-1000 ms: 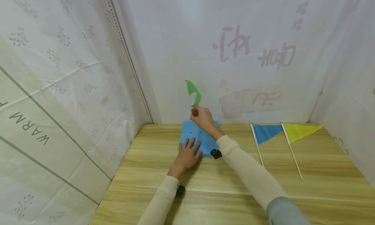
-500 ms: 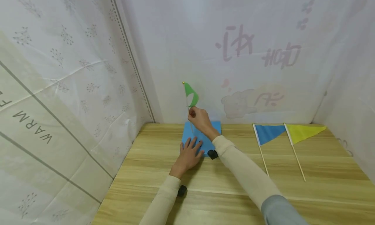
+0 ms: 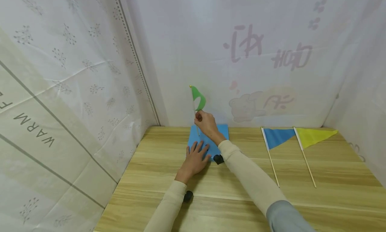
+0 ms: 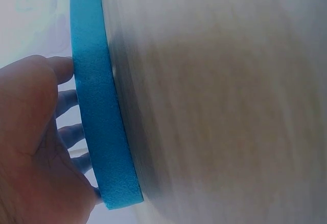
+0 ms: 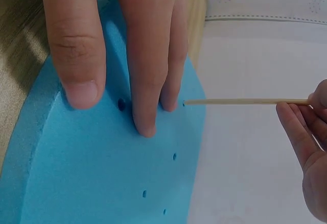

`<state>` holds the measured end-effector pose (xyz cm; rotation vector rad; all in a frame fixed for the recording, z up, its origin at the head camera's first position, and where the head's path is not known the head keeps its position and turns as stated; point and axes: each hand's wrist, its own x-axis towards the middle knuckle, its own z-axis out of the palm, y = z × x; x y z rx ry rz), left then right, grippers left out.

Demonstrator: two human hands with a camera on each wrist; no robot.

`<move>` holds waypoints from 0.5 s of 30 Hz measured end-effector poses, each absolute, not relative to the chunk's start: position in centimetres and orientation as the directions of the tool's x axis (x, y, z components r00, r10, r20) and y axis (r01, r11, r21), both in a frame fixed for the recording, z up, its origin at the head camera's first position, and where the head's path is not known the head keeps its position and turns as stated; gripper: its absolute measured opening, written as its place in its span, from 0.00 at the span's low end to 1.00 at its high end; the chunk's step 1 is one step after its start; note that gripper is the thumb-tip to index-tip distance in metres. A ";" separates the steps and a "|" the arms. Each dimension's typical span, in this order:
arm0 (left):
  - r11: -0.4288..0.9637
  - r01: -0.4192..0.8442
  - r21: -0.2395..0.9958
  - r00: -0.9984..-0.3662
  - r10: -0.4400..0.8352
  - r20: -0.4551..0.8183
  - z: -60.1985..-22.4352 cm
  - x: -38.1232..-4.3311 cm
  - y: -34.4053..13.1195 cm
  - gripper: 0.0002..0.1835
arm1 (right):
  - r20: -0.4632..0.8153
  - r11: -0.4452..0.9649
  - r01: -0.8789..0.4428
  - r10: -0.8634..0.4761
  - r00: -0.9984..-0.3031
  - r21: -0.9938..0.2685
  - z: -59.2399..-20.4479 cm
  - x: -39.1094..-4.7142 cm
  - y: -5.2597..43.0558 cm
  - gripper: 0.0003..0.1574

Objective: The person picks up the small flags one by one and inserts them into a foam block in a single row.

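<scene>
My left hand [image 3: 194, 161] lies with spread fingers on a blue foam board [image 3: 222, 133], near its front edge. In the left wrist view, fingertips touch the top of the board [image 4: 97, 96], seen edge-on. My right hand [image 3: 207, 123] pinches the wooden stick of a small green flag [image 3: 201, 101] between thumb and fingers. The flag stands nearly upright, leaning left, with a gold bead on top. In the right wrist view, the lower tip of the stick [image 5: 230, 102] meets a small hole in the board, beside my left fingers. How deep it sits cannot be told.
A blue flag [image 3: 277, 138] and a yellow flag [image 3: 313, 137] lie on the wooden table [image 3: 241, 205] to the right. Several small holes dot the foam board. Printed cloth [image 3: 181, 51] hangs behind and at both sides.
My right hand has moved the green flag slightly left over the board and a little lower, and its stick tip is at a hole now. My left hand stays on the board.
</scene>
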<state>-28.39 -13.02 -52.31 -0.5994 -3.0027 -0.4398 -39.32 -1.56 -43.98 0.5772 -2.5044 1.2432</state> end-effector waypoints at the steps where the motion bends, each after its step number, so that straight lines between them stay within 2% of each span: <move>1: 0.885 0.384 0.265 -0.924 0.369 0.104 -52.3 -28.4 -13.0 0.30 | 0.425 0.549 -0.474 -0.224 -0.877 -0.689 -44.0 -39.4 -1.5 0.06; 15: 0.887 0.376 0.269 -0.926 0.365 0.093 -52.1 -28.3 -12.9 0.29 | 0.391 0.567 -0.459 -0.246 -0.887 -0.684 -45.2 -39.5 -1.5 0.15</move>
